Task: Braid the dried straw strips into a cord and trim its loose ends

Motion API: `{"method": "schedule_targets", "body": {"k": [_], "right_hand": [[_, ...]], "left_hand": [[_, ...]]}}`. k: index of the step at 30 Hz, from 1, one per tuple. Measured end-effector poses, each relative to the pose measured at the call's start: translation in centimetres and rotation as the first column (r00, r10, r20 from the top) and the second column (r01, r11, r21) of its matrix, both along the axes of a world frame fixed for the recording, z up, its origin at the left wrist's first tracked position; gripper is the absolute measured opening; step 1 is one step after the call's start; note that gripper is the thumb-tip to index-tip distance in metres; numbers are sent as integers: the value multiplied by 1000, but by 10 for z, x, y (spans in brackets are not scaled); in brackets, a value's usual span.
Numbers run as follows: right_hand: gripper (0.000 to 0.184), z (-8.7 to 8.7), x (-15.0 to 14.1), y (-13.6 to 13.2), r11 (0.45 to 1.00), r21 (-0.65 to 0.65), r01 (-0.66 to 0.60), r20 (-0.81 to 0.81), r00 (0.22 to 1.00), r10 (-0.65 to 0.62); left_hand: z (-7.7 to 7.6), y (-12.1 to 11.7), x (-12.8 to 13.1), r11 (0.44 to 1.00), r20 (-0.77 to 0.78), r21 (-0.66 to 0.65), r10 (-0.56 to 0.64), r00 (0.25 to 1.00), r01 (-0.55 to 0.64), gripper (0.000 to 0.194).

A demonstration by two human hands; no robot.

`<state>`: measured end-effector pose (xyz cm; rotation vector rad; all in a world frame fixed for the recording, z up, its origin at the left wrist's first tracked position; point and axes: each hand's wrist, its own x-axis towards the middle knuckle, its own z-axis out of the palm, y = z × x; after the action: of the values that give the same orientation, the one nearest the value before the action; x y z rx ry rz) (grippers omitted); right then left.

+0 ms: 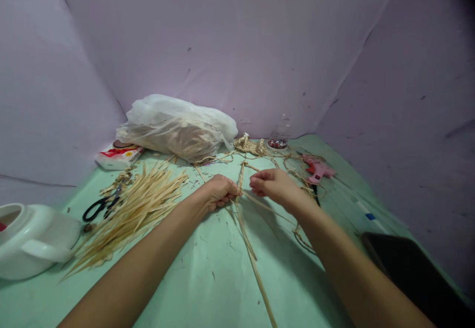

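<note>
My left hand is closed in a pinch on a braided straw strand where loose straw strips fan out toward me over the green table cover. My right hand is closed beside it, fingers pinched on one thin strip of the same braid. The woven part of the braid runs away from my hands toward the back of the table.
A pile of cut straw strips lies at the left with black scissors beside it. A white pot stands at far left. Behind are a plastic bag, a red-white box, a bead jar, a pink glue gun; a dark slab lies right.
</note>
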<state>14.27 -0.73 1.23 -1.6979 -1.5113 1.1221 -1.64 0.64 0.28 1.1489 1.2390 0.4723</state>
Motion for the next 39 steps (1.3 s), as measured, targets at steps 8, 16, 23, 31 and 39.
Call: {"method": "schedule_targets", "body": {"k": [8,16,23,31,39], "right_hand": [[14,-15,-22,-10,979,-134,-156,-224,967,124],[15,-21,-23,-8,991,-131,-27,-225,974,-3],[13,-18,-28,-10,979,-197,48,-300,948,-106],[13,-25,-27,-10,980,-180,86,-317,938,-141],[10,-30,-23,-9,973,-223,52,-342,931,-128]], "left_hand": [[-2,-1,0,996,-67,85,-15,998,20,3],[0,1,0,948,-236,284,-77,969,144,4],[-7,0,-4,835,-407,464,-97,908,297,8],[1,0,-8,838,-513,414,-108,851,356,11],[22,14,-35,905,-446,268,-189,875,332,16]]}}
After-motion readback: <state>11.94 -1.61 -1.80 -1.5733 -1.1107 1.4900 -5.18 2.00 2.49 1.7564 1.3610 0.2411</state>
